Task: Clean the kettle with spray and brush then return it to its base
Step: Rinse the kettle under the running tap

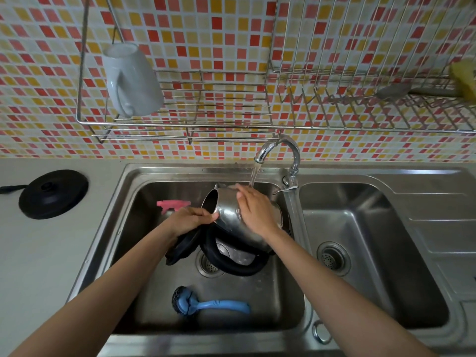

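A steel kettle (228,215) with a black handle and open black lid lies tilted on its side over the left sink basin (134,228). My left hand (189,219) grips its rim by the mouth. My right hand (253,211) rests flat on its body, fingers spread, under the running water from the tap (279,146). A blue dish brush (206,304) lies on the basin floor in front. A spray bottle with a pink head (172,204) lies behind my left hand, mostly hidden. The round black kettle base (52,194) sits on the counter at the left.
A second basin (371,253) with a drainboard lies to the right. Wire racks (180,124) hang on the tiled wall above the sink, with a white mug (131,78) hung upside down at the left and a yellow sponge (465,78) at the far right.
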